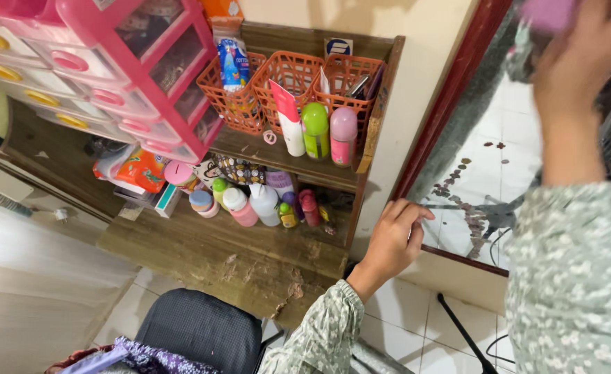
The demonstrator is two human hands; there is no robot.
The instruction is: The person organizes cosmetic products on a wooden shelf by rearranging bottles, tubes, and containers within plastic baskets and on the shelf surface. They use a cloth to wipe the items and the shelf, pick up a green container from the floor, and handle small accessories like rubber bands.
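Note:
My left hand [392, 239] rests with loosely bent fingers against the cream wall, at the lower corner of a red-brown framed mirror [435, 118]. It holds nothing. My right hand [577, 66] is raised at the top right in front of the mirror, fingers closed around a blurred pink-purple object [549, 12]. What that object is I cannot tell. Both arms wear a green floral sleeve [569, 277].
Left of my left hand stands a worn wooden shelf [250, 260] with orange baskets [288, 79], tubes and bottles [260, 202]. A pink drawer unit [146, 76] sits at the top left. A black chair seat [201, 329] and a black cable [465, 332] are on the tiled floor below.

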